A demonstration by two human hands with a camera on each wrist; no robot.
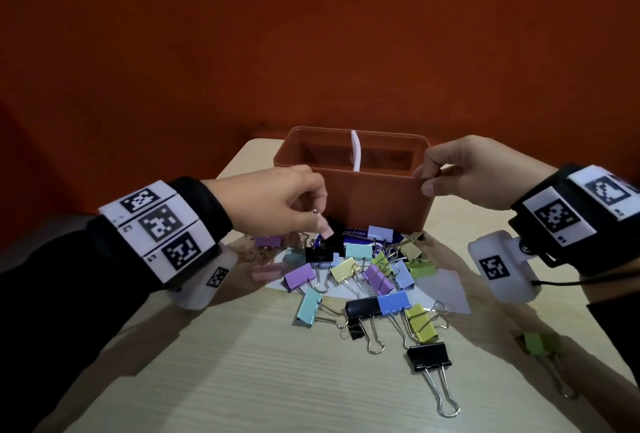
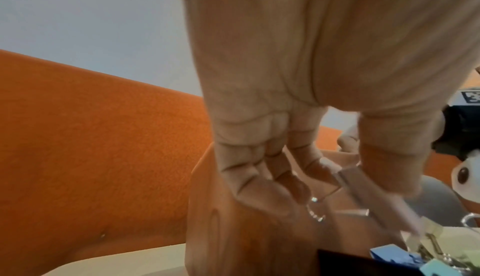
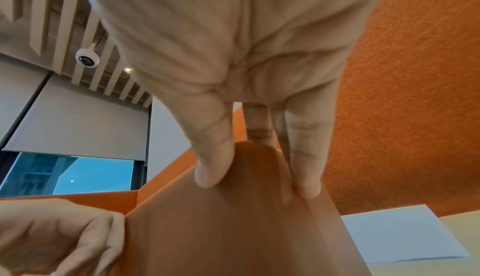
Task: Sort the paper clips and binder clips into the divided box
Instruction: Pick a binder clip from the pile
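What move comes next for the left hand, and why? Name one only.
Probably lift the pink clip over the near wall and drop it into a compartment. The left hand already pinches it just above the pile, the right hand steadies the box at its rim, and both compartments look empty.

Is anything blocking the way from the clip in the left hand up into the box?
Only the box's near wall stands between. The left hand pinches a pink binder clip low in front of it, so the clip must rise over the rim; both compartments look open above.
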